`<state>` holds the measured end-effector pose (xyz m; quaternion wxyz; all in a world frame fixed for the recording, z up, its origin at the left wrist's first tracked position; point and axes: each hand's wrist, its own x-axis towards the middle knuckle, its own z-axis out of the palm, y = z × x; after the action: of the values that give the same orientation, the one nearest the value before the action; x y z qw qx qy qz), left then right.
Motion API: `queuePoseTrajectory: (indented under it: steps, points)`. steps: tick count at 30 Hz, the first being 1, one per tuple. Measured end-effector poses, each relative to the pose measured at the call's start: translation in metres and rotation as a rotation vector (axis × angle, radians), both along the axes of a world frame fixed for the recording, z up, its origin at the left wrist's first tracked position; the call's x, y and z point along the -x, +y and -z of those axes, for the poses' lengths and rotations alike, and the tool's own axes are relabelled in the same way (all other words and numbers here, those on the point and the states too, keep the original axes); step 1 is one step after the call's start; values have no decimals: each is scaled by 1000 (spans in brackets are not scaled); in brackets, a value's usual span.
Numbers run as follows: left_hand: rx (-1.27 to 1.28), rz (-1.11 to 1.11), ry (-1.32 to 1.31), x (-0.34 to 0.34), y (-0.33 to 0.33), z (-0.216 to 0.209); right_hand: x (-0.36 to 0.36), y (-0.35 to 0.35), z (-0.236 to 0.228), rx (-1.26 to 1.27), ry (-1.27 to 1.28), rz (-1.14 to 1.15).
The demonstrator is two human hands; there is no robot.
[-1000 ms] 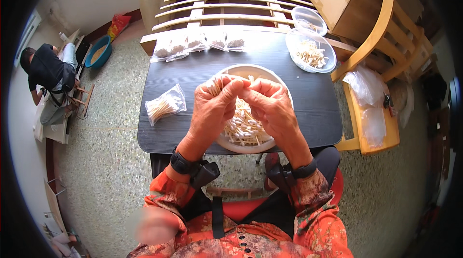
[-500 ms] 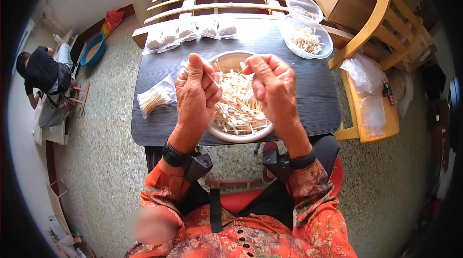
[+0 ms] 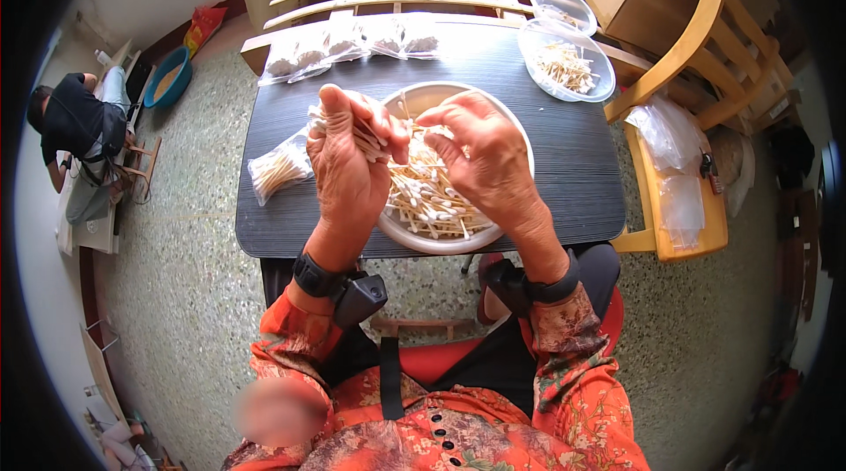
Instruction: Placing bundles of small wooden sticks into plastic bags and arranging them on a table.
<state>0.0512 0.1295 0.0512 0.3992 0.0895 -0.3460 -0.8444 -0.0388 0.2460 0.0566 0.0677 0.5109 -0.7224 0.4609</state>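
Note:
A bundle of cotton swabs point(image 3: 367, 138) lies in my left hand point(image 3: 342, 158), whose fingers are wrapped round it with the thumb pointing up. Under my hands a round white bowl point(image 3: 438, 246) holds a loose heap of cotton swabs point(image 3: 434, 207). My right hand point(image 3: 483, 154) hovers above the bowl, thumb and bent fingers apart, its fingertips close to the bundle. No swab can be made out in it. Left of my left hand, a clear plastic bag point(image 3: 280, 170) filled with cotton swabs rests on the dark table point(image 3: 577, 176).
Several filled clear bags point(image 3: 339, 44) line the table's far edge. At the far right stand two clear plastic bowls point(image 3: 595, 88), the nearer with swabs. A wooden chair point(image 3: 648, 237) carries empty plastic bags point(image 3: 665, 136). Another person point(image 3: 75, 123) sits at the far left.
My right hand has loosened from a closed grip and moved left toward my left hand. The left hand has turned slightly, showing more of its swab bundle.

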Motion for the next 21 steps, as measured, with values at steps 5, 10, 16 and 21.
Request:
queuePoseTrajectory:
  steps: [5, 10, 16, 21]
  points:
    - [-18, 133, 49, -6, -5, 1, -5, -4, 8, -140, 206, 33]
    - [-18, 105, -7, -7, -4, 1, -4, -4, 7, -168, 219, 42]
    - [-12, 109, -7, -9, -3, -3, 3, -2, 4, -83, 102, -35]
    - [-47, 48, 2, -5, 0, -1, 8, 7, -5, -10, -544, -18]
